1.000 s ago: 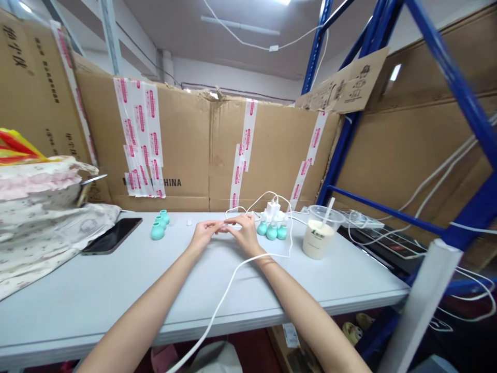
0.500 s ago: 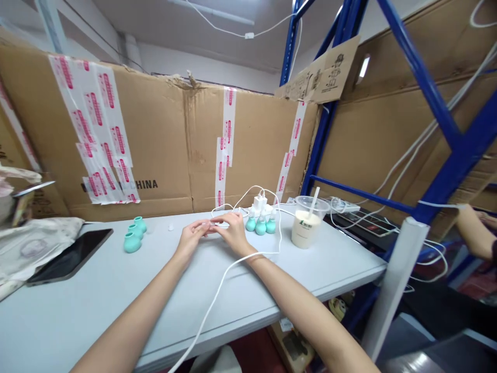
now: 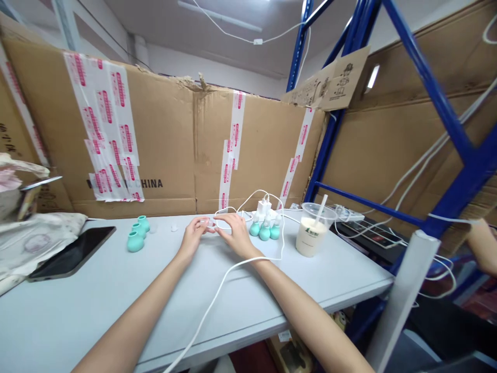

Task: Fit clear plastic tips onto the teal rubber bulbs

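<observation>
Both forearms extend forward over the table (image 3: 174, 311) from the near edge and converge, so that the two hands meet fingertip to fingertip above the tabletop. The left hand (image 3: 191, 237) is angled inward, its thumb and fingers pinching a small clear piece (image 3: 212, 222). The right hand (image 3: 237, 235) is arched, palm downward, with its index finger and thumb directed at the same piece; whether these tips grip it or only lie beside it cannot be told (the part is small and blurred).

The clear piece is located between the hands, at the fingertips. Three teal bulbs with white tops (image 3: 264, 232) stand just beyond the right hand, to its right. Three open teal bulbs (image 3: 135, 242) form a row well to the left of the left hand. A small white part (image 3: 174, 228) lies nearer that hand. A white cable (image 3: 217, 292) crosses the view at the right wrist.
</observation>
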